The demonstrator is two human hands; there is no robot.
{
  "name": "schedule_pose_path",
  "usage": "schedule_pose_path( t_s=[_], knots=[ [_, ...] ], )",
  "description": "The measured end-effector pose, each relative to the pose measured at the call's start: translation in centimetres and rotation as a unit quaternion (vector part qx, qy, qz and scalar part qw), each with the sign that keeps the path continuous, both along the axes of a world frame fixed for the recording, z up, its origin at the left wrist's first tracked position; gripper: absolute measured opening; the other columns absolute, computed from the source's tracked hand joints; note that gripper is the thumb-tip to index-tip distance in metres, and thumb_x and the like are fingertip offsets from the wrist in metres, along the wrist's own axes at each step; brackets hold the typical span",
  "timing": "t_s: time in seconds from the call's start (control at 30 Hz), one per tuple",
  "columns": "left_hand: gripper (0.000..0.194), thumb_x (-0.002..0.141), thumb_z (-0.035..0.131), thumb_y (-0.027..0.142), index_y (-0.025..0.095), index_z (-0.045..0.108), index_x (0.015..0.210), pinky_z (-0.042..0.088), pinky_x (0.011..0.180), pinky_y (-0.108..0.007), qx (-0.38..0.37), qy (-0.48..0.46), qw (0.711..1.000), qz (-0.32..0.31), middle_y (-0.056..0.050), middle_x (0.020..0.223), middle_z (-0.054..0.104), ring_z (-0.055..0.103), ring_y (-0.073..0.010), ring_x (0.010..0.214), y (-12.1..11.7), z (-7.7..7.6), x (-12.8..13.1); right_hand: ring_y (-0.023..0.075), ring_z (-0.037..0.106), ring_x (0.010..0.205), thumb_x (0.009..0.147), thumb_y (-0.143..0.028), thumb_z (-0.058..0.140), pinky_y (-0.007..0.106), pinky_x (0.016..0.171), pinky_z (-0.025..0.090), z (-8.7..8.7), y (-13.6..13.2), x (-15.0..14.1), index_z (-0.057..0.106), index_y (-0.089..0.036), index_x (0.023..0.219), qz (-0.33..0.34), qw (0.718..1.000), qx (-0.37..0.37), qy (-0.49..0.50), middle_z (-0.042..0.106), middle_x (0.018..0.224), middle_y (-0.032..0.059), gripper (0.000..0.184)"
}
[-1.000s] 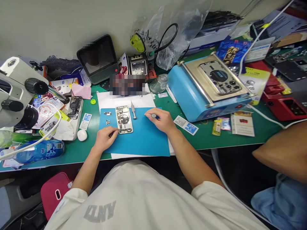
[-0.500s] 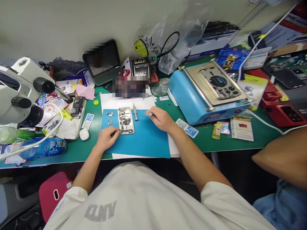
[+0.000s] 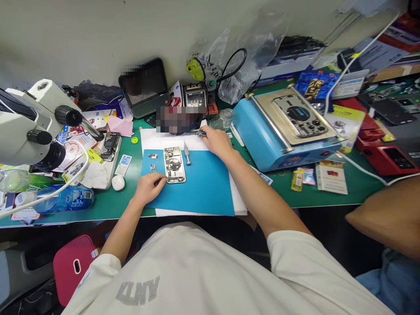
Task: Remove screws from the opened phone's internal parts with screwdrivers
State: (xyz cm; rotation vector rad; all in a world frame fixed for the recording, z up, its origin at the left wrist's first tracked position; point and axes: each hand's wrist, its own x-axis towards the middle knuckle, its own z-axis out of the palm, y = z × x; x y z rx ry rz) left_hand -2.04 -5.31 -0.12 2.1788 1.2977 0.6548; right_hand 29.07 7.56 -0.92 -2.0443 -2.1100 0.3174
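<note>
An opened phone (image 3: 174, 165) with bare inner parts lies on the blue mat (image 3: 203, 197). My left hand (image 3: 149, 189) is closed, its fingers curled with the tips at the phone's lower left edge. Beyond the mat, over white paper, my right hand (image 3: 215, 141) is closed around a grey screwdriver (image 3: 198, 133) that points left; part of it is hidden by the fingers. A second grey screwdriver (image 3: 187, 154) lies just right of the phone. Two small metal phone parts (image 3: 152, 156) rest on the mat left of it.
A blue heating machine (image 3: 259, 135) with a phone back on its plate stands to the right. On the left are a microscope (image 3: 49, 118), a blue bottle (image 3: 70, 198) and a white case (image 3: 118, 183). A glass jar (image 3: 225, 118) is behind my right hand. Another person's arm (image 3: 387, 214) is at far right.
My right hand has moved forward, from the mat's right side to the white paper, with the screwdriver in it. My left hand stays at the phone. The view has shifted slightly.
</note>
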Motion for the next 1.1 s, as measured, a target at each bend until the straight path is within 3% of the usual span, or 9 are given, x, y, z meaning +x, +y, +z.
schedule_pose_path(
  t_s=[0.13, 0.23, 0.43, 0.57, 0.7, 0.9, 1.1],
  knots=[
    [0.025, 0.105, 0.053, 0.034, 0.023, 0.074, 0.101, 0.046, 0.069, -0.030, 0.002, 0.001, 1.000, -0.002, -0.003, 0.084, 0.072, 0.066, -0.0185, 0.075, 0.0, 0.0, 0.0, 0.0375, 0.073, 0.094, 0.098, -0.028, 0.053, 0.041, 0.080, 0.051, -0.4, 0.3, 0.2, 0.063, -0.017, 0.128, 0.010, 1.000, 0.020, -0.001, 0.079, 0.103, 0.0187, 0.034],
    [0.025, 0.105, 0.052, 0.035, 0.023, 0.074, 0.101, 0.047, 0.069, -0.030, 0.002, 0.002, 1.000, 0.000, -0.003, 0.084, 0.072, 0.066, -0.0185, 0.075, -0.1, 0.1, 0.0, 0.0356, 0.073, 0.095, 0.099, -0.025, 0.049, 0.039, 0.077, 0.050, -0.4, -0.9, 1.2, 0.063, -0.019, 0.129, 0.039, 0.998, 0.041, 0.011, 0.079, 0.110, 0.0165, 0.033],
    [0.024, 0.104, 0.053, 0.033, 0.023, 0.074, 0.100, 0.045, 0.068, -0.030, -0.001, 0.007, 1.000, -0.006, -0.003, 0.084, 0.073, 0.066, -0.0187, 0.075, 0.0, 0.1, 0.0, 0.0285, 0.074, 0.096, 0.098, -0.026, 0.054, 0.034, 0.074, 0.051, -0.1, -5.3, 4.1, 0.065, -0.026, 0.124, 0.171, 0.984, 0.029, 0.045, 0.078, 0.118, 0.0060, 0.028],
    [0.022, 0.104, 0.054, 0.031, 0.023, 0.074, 0.100, 0.045, 0.069, -0.030, -0.002, 0.011, 1.000, -0.009, -0.003, 0.088, 0.074, 0.068, -0.0195, 0.079, 0.1, 0.1, 0.1, 0.0242, 0.074, 0.093, 0.095, -0.021, 0.057, 0.031, 0.071, 0.051, -0.3, -6.0, 3.6, 0.069, -0.027, 0.118, 0.226, 0.972, 0.019, 0.058, 0.077, 0.117, 0.0030, 0.027],
    [0.023, 0.104, 0.053, 0.032, 0.023, 0.074, 0.100, 0.047, 0.070, -0.030, -0.002, 0.010, 1.000, -0.005, -0.003, 0.088, 0.075, 0.069, -0.0192, 0.079, 0.0, 0.1, 0.0, 0.0232, 0.071, 0.085, 0.095, -0.018, 0.054, 0.032, 0.067, 0.049, -0.8, -5.6, 1.6, 0.071, -0.025, 0.113, 0.219, 0.973, 0.035, 0.064, 0.074, 0.111, 0.0064, 0.025],
    [0.025, 0.105, 0.052, 0.034, 0.023, 0.074, 0.099, 0.048, 0.070, -0.031, -0.005, 0.008, 1.000, -0.004, -0.003, 0.088, 0.075, 0.069, -0.0194, 0.079, -0.1, 0.2, 0.0, 0.0250, 0.071, 0.093, 0.095, -0.019, 0.055, 0.033, 0.073, 0.052, -1.3, -6.5, -0.6, 0.070, -0.026, 0.122, 0.185, 0.977, 0.060, 0.090, 0.074, 0.108, 0.0066, 0.032],
    [0.024, 0.104, 0.052, 0.032, 0.023, 0.074, 0.099, 0.048, 0.070, -0.031, -0.005, 0.008, 1.000, -0.006, -0.003, 0.088, 0.075, 0.068, -0.0195, 0.079, -0.1, 0.1, 0.0, 0.0260, 0.072, 0.103, 0.094, -0.015, 0.051, 0.035, 0.077, 0.057, -1.8, -7.1, -1.5, 0.068, -0.026, 0.128, 0.163, 0.972, 0.089, 0.142, 0.074, 0.122, 0.0058, 0.039]
  ],
)
